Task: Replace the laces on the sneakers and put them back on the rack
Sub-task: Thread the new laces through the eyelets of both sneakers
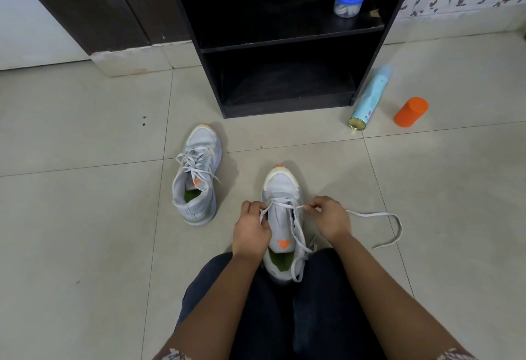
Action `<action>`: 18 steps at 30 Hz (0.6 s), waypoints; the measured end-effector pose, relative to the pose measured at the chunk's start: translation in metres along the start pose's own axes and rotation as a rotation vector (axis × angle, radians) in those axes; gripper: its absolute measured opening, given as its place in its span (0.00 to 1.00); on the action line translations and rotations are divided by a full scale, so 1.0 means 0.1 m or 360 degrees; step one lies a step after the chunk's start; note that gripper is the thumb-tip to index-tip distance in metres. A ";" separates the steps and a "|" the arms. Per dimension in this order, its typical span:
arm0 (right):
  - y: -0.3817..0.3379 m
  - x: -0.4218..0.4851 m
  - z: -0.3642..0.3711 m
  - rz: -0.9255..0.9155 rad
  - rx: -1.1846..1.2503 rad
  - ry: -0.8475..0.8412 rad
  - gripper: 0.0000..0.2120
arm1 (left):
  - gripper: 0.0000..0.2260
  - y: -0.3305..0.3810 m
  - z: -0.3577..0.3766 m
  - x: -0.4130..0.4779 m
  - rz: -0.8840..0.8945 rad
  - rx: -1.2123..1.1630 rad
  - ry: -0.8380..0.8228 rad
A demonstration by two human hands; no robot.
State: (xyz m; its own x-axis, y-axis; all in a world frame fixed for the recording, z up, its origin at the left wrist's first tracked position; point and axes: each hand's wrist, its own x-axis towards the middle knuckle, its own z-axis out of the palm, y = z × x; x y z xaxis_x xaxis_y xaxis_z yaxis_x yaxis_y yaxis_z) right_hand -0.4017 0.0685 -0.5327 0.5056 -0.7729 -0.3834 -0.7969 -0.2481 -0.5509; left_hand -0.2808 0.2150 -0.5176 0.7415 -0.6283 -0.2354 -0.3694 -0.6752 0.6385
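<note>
Pale floor tiles (85, 217) hold your far-left grey mesh sneaker (196, 174), fully laced; the near grey sneaker (281, 186) is barely threaded, your left hand (252, 228) and right hand (330, 218) each pinching its flat white lace (370, 213), the black wooden rack (284, 46) awaiting both.

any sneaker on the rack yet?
No: both sneakers sit on the floor tiles, the laced sneaker left of the rack, the other sneaker between the hands.
</note>
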 end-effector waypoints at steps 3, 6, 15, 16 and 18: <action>-0.11 -0.01 0.06 -0.0003 0.0057 -0.0095 0.09 | 0.10 -0.01 0.01 0.00 -0.0002 -0.0015 -0.0012; -0.14 0.01 0.08 0.0046 0.0285 -0.0150 0.04 | 0.10 0.00 -0.01 0.00 0.0011 -0.0017 -0.0010; -0.21 -0.41 -0.13 -0.0057 -0.0714 -0.0241 0.22 | 0.17 0.00 -0.09 -0.09 0.0276 0.0165 0.0082; -0.20 -0.50 -0.15 -0.0101 -0.0873 -0.0392 0.25 | 0.17 0.00 -0.11 -0.12 0.0316 0.0139 0.0123; -0.15 -0.64 -0.15 -0.0211 -0.0951 -0.0580 0.22 | 0.15 0.01 -0.12 -0.20 0.0360 0.0044 0.0165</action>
State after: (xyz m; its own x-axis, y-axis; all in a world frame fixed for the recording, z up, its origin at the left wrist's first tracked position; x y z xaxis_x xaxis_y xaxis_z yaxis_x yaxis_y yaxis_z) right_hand -0.4269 0.1126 -0.4893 0.6062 -0.4955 -0.6221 -0.7131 -0.6850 -0.1492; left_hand -0.2892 0.2315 -0.5038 0.6912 -0.7226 -0.0118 -0.5464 -0.5333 0.6458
